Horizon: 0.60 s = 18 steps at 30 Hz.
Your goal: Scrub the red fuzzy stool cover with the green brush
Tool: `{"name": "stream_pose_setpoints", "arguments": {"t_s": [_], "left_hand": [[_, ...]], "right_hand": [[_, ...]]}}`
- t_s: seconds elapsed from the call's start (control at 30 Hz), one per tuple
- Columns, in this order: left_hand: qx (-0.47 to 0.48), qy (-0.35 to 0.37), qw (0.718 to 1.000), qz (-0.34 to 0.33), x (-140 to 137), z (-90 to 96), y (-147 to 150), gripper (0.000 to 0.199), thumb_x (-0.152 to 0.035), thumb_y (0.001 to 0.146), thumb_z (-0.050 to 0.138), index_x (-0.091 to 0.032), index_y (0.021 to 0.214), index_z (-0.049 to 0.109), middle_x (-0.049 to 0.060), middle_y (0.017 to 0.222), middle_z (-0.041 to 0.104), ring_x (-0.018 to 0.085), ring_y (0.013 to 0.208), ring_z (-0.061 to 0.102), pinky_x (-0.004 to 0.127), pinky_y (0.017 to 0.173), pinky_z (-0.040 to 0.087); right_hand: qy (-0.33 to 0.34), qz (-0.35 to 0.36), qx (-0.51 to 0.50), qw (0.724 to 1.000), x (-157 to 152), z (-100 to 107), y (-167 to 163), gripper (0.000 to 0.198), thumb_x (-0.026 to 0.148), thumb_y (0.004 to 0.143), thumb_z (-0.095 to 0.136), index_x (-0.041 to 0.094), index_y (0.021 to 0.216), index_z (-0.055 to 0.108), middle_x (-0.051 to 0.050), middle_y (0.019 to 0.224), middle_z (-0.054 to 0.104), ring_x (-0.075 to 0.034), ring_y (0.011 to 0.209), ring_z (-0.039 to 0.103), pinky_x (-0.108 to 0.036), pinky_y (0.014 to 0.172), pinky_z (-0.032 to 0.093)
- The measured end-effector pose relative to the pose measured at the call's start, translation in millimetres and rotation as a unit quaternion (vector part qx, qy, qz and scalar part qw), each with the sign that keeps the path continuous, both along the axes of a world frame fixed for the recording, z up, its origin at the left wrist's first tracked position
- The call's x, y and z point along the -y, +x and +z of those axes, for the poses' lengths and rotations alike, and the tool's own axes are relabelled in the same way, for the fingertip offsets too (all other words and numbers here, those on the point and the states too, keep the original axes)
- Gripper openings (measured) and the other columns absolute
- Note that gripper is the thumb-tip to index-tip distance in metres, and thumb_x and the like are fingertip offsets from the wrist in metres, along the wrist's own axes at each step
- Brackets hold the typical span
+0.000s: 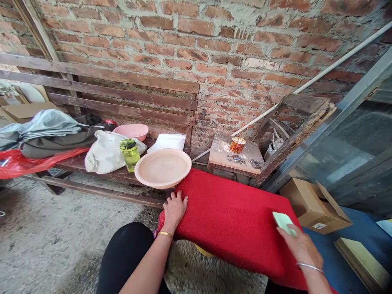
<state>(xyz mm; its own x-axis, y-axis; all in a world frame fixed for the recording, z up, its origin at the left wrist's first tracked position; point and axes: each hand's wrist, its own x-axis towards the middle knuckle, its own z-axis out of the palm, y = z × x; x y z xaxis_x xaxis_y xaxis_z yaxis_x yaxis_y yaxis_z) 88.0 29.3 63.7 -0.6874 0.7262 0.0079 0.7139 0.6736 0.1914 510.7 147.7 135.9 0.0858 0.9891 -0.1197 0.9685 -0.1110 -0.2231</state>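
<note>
Red, fuzzy-looking cloth (232, 216) covers a long low surface in front of me. My left hand (175, 209) lies on its left end with the fingers spread, holding nothing. At the right end of the cloth, my right hand (301, 245) is closed around a pale green, rounded block (284, 223). The block's underside is hidden, so I cannot tell whether it is a brush or a sponge. Just beyond my left hand, a wide pale pink basin (163, 168) stands on the end of a wooden bench, holding cloudy liquid.
The slatted bench (101, 184) carries a green bottle (130, 155), a white bag (102, 153), a pink bowl (132, 131) and piled clothes (55, 132). A small table (222, 153) holds a red-gold cup (237, 145) and padlocks (234, 158). A cardboard box (312, 206) sits at right.
</note>
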Motion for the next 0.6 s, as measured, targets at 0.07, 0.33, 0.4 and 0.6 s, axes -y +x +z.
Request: {"name": "stream_pose_setpoints", "arguments": {"t_s": [0.07,0.33,0.4,0.6], "left_hand": [[-0.005,0.0,1.0,0.001,-0.2,-1.1,-0.5,0.056,-0.05,0.098,0.032,-0.02,0.143,0.045,0.018,0.129,0.053,0.032,0.109,0.056,0.047,0.087,0.046],[-0.002,-0.001,1.0,-0.002,-1.5,-4.2,-2.8,0.054,-0.051,0.098,0.033,-0.021,0.141,0.047,0.018,0.13,0.053,0.031,0.11,0.056,0.047,0.087,0.046],[-0.005,0.004,1.0,-0.001,-1.7,-4.1,-2.0,0.054,-0.051,0.098,0.033,-0.021,0.141,0.047,0.018,0.129,0.053,0.031,0.109,0.056,0.047,0.087,0.046],[-0.003,0.011,1.0,-0.001,-1.1,-0.7,0.5,0.055,-0.049,0.098,0.034,-0.02,0.142,0.047,0.018,0.127,0.053,0.031,0.107,0.056,0.046,0.086,0.046]], "right_hand": [[-0.006,0.058,-0.014,0.998,5.8,-9.0,-51.2,0.063,0.058,0.085,0.043,0.017,0.128,0.063,-0.019,0.111,0.067,-0.034,0.1,0.066,-0.044,0.083,0.052],[0.008,0.231,-0.068,0.97,23.4,-36.7,-186.0,0.045,0.043,0.077,0.064,0.034,0.121,0.067,-0.004,0.111,0.065,-0.023,0.11,0.06,-0.032,0.096,0.043],[-0.001,0.197,-0.056,0.979,12.1,-35.3,-154.4,0.047,0.045,0.079,0.061,0.031,0.123,0.066,-0.006,0.112,0.066,-0.024,0.108,0.062,-0.034,0.094,0.045],[0.006,0.056,-0.007,0.998,-14.6,-17.3,-0.1,0.06,0.058,0.085,0.041,0.019,0.122,0.068,-0.021,0.1,0.071,-0.037,0.09,0.069,-0.049,0.078,0.053]]}}
